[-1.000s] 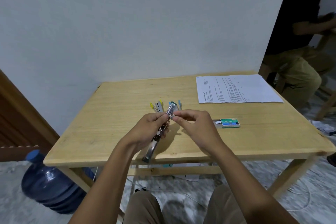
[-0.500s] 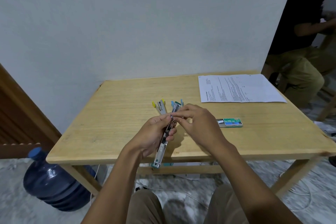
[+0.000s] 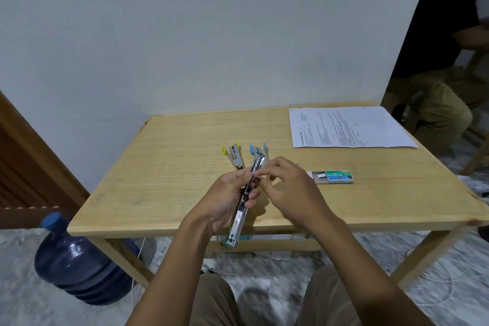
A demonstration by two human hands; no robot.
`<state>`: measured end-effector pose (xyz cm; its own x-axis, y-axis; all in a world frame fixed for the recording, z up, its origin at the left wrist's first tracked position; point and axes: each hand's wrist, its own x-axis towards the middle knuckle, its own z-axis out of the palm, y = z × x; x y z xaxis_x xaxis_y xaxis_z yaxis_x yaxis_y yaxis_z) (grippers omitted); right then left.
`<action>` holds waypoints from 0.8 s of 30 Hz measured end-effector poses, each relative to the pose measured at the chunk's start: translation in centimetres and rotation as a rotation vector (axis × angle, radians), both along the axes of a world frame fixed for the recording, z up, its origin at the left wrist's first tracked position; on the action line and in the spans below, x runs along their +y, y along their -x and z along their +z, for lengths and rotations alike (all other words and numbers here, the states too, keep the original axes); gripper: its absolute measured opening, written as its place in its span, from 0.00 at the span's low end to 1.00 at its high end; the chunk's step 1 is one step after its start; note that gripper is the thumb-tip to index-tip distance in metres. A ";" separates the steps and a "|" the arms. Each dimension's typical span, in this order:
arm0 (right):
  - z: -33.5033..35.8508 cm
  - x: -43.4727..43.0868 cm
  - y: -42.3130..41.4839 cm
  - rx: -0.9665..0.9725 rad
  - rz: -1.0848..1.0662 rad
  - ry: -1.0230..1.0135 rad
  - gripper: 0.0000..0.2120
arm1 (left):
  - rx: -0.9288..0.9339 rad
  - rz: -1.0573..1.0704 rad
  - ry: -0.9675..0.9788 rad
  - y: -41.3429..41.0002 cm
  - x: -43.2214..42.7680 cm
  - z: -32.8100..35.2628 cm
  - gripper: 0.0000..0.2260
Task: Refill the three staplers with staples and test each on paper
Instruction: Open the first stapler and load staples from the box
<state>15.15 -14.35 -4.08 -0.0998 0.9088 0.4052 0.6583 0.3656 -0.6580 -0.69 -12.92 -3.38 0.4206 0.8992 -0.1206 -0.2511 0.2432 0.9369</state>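
My left hand grips a teal stapler swung fully open, its metal channel facing up over the table's front edge. The fingertips of my right hand pinch at the channel near its middle; what they hold is too small to tell. A yellow stapler lies open on the wooden table behind my hands. A blue stapler lies beside it, partly hidden by the teal one. The green staple box lies slid open to the right. A printed sheet of paper rests at the far right.
A large blue water bottle stands on the floor left of the table. A seated person is at the far right, next to the table's corner. White cables run across the floor. A wall backs the table.
The open teal stapler has tilted so its channel faces more toward me, and my right fingertips have slid down from its far tip to mid-channel.
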 end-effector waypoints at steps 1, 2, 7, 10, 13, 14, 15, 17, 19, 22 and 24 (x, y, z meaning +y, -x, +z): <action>-0.2 -0.1 -0.2 -0.052 0.018 -0.008 0.09 | -0.014 -0.001 0.006 0.0 0.0 0.0 0.13; -0.4 -0.1 -0.4 -0.104 0.026 -0.018 0.10 | -0.031 -0.004 0.015 0.0 0.0 0.0 0.13; 0.1 -0.1 -1.5 -0.386 0.028 -0.141 0.15 | -0.060 0.014 0.064 0.0 -0.2 0.0 0.15; 0.7 0.2 -2.0 -0.459 0.037 -0.152 0.17 | -0.055 0.012 0.076 0.1 -0.3 0.1 0.14; 0.9 0.4 -1.9 -0.499 0.012 -0.227 0.17 | -0.062 0.020 0.086 0.0 -0.3 0.3 0.14; 0.9 0.4 -1.8 -0.512 0.004 -0.240 0.16 | -0.067 0.028 0.090 0.0 -0.3 0.3 0.14; 0.8 0.5 -1.7 -0.524 -0.004 -0.250 0.16 | -0.069 0.037 0.092 -0.1 -0.3 0.3 0.14; 0.5 0.6 -1.6 -0.529 -0.016 -0.238 0.16 | -0.059 0.053 0.096 -0.2 -0.2 0.3 0.14; 0.4 0.9 -1.7 -0.498 -0.034 -0.155 0.16 | -0.035 0.067 0.111 -0.3 -0.1 0.2 0.13; 0.1 1.2 -1.7 -0.468 -0.033 -0.034 0.19 | -0.007 0.092 0.144 -0.5 -0.1 0.0 0.13; -0.1 1.2 -1.6 -0.368 -0.028 -0.005 0.19 | -0.005 0.107 0.153 -0.5 -0.1 -0.2 0.12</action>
<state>16.79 -13.18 -4.17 -0.2147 0.9112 0.3516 0.8606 0.3467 -0.3730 -0.16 -12.99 -3.61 0.3241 0.9102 -0.2579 -0.2874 0.3545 0.8898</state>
